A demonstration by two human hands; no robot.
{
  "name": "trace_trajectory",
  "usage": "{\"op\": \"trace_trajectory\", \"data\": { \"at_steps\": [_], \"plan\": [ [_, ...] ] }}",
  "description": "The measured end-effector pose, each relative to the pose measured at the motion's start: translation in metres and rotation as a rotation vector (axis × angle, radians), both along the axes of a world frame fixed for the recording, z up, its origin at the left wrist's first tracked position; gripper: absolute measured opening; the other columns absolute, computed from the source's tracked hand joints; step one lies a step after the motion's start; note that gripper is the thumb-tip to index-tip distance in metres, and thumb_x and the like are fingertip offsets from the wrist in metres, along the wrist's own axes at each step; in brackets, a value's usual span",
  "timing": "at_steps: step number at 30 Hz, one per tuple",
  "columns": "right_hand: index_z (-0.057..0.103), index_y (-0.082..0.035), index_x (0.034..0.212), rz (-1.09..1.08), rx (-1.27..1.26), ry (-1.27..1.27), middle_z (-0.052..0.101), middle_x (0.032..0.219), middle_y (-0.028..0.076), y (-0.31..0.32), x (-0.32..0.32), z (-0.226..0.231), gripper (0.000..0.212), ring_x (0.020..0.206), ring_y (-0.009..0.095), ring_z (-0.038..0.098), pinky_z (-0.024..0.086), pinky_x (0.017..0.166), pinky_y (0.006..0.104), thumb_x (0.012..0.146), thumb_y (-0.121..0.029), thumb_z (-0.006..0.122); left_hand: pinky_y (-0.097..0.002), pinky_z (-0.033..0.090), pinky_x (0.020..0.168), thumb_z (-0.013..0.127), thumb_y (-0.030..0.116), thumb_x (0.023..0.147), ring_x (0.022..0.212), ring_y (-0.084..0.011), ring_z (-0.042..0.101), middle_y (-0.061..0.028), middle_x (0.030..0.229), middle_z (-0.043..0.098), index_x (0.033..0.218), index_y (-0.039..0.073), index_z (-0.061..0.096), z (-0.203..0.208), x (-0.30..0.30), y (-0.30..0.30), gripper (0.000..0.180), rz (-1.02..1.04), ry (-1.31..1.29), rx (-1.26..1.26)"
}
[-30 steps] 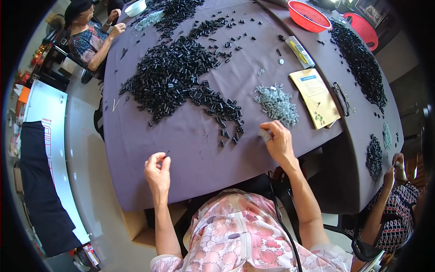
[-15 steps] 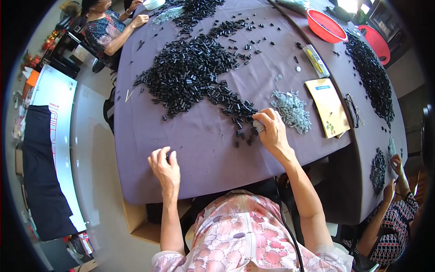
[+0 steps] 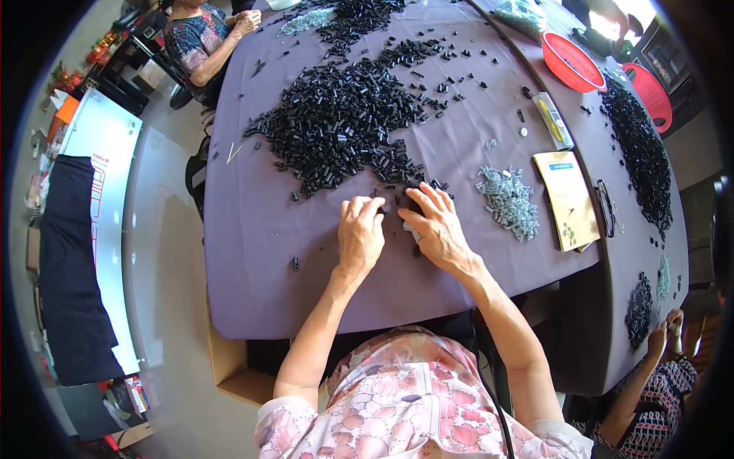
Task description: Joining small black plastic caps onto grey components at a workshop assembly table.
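Note:
Near the front edge of the large heap of small black plastic pieces, both hands work side by side. My left hand is closed, thumb and fingertips together at a dark piece that looks like one of the black ones; the fingers partly hide it. My right hand curls over a few small clear plastic pieces tucked under its fingers, and its fingertips touch loose black pieces. A lone black piece lies on the cloth left of my left hand. To the right is a pile of clear plastic pieces.
The purple tablecloth covers the table. At right lie a yellow booklet, glasses, a clear case and a red basket. Other people sit at the far left and lower right.
My left hand has moved right and forward, beside my right hand; a black piece now lies where it was. My right hand has shifted slightly left with the clear pieces. The view has shifted a little.

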State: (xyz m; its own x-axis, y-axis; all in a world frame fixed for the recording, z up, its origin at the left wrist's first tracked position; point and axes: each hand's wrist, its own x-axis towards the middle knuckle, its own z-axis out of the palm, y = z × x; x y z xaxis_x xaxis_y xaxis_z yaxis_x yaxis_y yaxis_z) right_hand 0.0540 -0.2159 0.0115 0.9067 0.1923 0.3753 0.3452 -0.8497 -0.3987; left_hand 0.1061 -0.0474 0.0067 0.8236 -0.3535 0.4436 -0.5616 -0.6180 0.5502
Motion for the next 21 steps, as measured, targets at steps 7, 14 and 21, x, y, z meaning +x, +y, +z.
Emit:
{"op": "trace_trajectory", "data": {
  "at_steps": [7, 14, 21],
  "plan": [
    [0.065, -0.009, 0.103, -0.073, 0.143, -0.08, 0.051, 0.125, 0.013, -0.012, -0.031, 0.016, 0.04, 0.124, 0.035, 0.04, 0.031, 0.102, 0.0478, 0.064, 0.001, 0.064, -0.0367, 0.048, 0.078, 0.056, -0.002, 0.081, 0.086, -0.0275, 0.057, -0.01, 0.092, 0.058, 0.099, 0.005, 0.062, -0.01, 0.019, 0.003, 0.02, 0.065, 0.053, -0.055],
    [0.064, -0.005, 0.096, -0.385, 0.352, -0.115, 0.06, 0.096, 0.011, -0.044, -0.077, 0.01, 0.035, 0.092, 0.031, 0.055, 0.047, 0.078, 0.0366, 0.065, 0.011, 0.057, -0.0376, 0.047, 0.077, 0.062, 0.003, 0.079, 0.089, -0.0283, 0.055, -0.0099, 0.093, 0.056, 0.098, 0.008, 0.064, -0.005, 0.014, -0.006, 0.02, -0.03, 0.104, -0.043],
    [0.063, -0.005, 0.094, -0.376, 0.351, -0.079, 0.059, 0.089, 0.011, -0.049, -0.098, 0.007, 0.031, 0.086, 0.032, 0.056, 0.048, 0.074, 0.0378, 0.066, 0.009, 0.058, -0.0375, 0.048, 0.074, 0.067, 0.006, 0.077, 0.086, -0.0277, 0.056, -0.0088, 0.09, 0.054, 0.088, 0.005, 0.064, -0.004, 0.017, -0.013, 0.012, -0.064, 0.019, 0.065]
  ]
}}
